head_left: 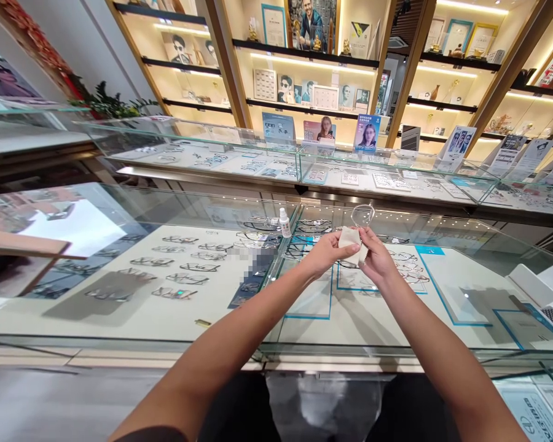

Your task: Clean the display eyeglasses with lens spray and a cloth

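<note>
Above the glass counter my two hands are held close together. My left hand (325,253) is closed on a pale cream cloth (349,238), its thumb laid across the front. My right hand (376,256) is closed at the cloth's right edge, pinching a pair of eyeglasses. One thin, light rim of the eyeglasses (363,205) sticks up beyond the fingers; the other part is hidden by the cloth and hands. A small white spray bottle (284,223) stands upright on the counter, to the left of my left hand.
Several eyeglass frames (187,279) lie in rows inside the glass counter (299,353). A white box (529,282) sits at the right. Behind runs another glass showcase (239,144) with upright display cards (367,132), then lit shelves (304,52).
</note>
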Demonstrator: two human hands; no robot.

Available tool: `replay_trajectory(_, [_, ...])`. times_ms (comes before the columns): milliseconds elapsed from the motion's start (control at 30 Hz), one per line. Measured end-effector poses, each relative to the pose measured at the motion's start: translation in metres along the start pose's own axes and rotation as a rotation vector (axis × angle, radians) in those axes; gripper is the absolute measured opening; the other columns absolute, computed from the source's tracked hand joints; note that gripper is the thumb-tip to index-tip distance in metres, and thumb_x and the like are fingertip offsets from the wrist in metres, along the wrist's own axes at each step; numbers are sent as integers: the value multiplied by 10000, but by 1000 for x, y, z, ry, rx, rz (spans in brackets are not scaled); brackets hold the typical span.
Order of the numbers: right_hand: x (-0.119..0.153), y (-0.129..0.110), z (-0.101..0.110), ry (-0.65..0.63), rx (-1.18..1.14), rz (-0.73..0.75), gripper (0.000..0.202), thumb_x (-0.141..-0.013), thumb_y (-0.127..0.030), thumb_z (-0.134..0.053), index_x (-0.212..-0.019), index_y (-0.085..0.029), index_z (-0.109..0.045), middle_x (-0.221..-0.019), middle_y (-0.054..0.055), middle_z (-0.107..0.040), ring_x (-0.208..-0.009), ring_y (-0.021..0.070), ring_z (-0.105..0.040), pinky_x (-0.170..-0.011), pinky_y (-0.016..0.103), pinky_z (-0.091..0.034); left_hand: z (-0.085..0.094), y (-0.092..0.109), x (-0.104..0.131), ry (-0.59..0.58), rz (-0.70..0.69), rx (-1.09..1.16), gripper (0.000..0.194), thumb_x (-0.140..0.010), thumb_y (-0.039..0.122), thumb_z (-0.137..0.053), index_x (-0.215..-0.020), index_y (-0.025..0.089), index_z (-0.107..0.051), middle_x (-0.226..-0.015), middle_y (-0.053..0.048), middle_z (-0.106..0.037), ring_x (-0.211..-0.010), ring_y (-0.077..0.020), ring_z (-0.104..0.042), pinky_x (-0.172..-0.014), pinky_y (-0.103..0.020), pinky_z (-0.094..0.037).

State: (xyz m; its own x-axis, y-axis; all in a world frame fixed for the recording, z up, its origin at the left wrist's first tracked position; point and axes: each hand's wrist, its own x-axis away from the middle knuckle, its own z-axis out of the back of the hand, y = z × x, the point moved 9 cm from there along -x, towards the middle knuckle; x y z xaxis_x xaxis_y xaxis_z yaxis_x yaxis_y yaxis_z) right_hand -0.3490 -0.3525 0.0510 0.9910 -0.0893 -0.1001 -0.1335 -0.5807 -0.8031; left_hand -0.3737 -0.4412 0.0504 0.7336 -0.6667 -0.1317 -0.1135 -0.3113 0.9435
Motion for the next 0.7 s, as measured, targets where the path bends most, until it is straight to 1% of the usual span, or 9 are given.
replay_trajectory(100, [2, 2, -1, 13, 10, 3, 359, -643, -421, -969, -852, -256, -728, -926, -19, -767, -823, 159, -689, -775, 291, -579, 1, 0, 1, 37, -2, -5, 638, -583, 501, -988, -1049, 129, -762, -899, -41, -742, -817, -162, -640, -837, -294, -473])
replay_trajectory(167, [3, 2, -1, 28, 19, 10, 347, -654, -419, -960, -841, -267, -710, -881, -28, -753, -808, 163, -681, -768, 298, -571, 1, 1, 1, 55, -20, -18, 639, -588, 545, -973, -1025, 127, -767, -883, -40, -739, -825, -168, -635, -833, -292, -468])
replay_trajectory(233, [4, 2, -2, 39, 29, 19, 339, -663, -413, -953, -820, -272, -688, -860, -38, -744, -798, 161, -672, -766, 300, -562, 2, 3, 1, 73, -42, -36, 651, -595, 581, -958, -1026, 128, -773, -909, -49, -746, -865, -182, -636, -845, -293, -466])
replay_trajectory(333, [6, 0, -5, 52, 54, 45, 333, -653, -414, -955, -802, -273, -693, -894, -37, -762, -846, 161, -675, -804, 296, -554, 5, 4, 1, 123, -73, -59, 677, -588, 632, -939, -1000, 120, -774, -933, -61, -750, -898, -191, -626, -856, -295, -465])
replay_trajectory(433, [8, -1, -8, 68, 61, 51, 327, -608, -423, -969, -793, -276, -742, -933, -29, -789, -902, 166, -682, -815, 280, -548, 9, 4, 2, 183, -82, -60, 705, -583, 693, -906, -956, 112, -761, -859, -51, -729, -810, -173, -595, -800, -292, -456])
replay_trajectory(500, [8, -1, -8, 78, 51, 32, 322, -574, -419, -978, -768, -274, -767, -928, -25, -797, -883, 164, -680, -785, 272, -545, 9, 4, 3, 195, -88, -69, 711, -585, 722, -885, -934, 117, -755, -810, -37, -708, -759, -163, -571, -761, -289, -444])
replay_trajectory(600, [7, -3, -5, 92, 67, 10, 284, -573, -398, -960, -755, -259, -792, -916, -4, -801, -838, 166, -678, -741, 279, -538, 7, 5, 2, 162, -108, -92, 655, -622, 748, -853, -808, 135, -715, -725, -12, -642, -717, -150, -534, -730, -283, -426])
replay_trajectory(667, [6, -6, -2, 90, 90, 16, 243, -589, -376, -933, -735, -241, -794, -938, 19, -805, -838, 179, -687, -745, 300, -543, 3, 5, 1, 85, -98, -80, 635, -653, 753, -838, -739, 145, -675, -676, 2, -581, -698, -141, -506, -721, -281, -411])
replay_trajectory(700, [4, -8, 0, 88, 101, 26, 220, -597, -366, -918, -715, -233, -788, -954, 30, -807, -845, 188, -693, -754, 313, -547, 1, 3, 0, 32, -79, -67, 631, -661, 751, -837, -734, 147, -670, -670, 4, -562, -694, -139, -496, -714, -280, -404])
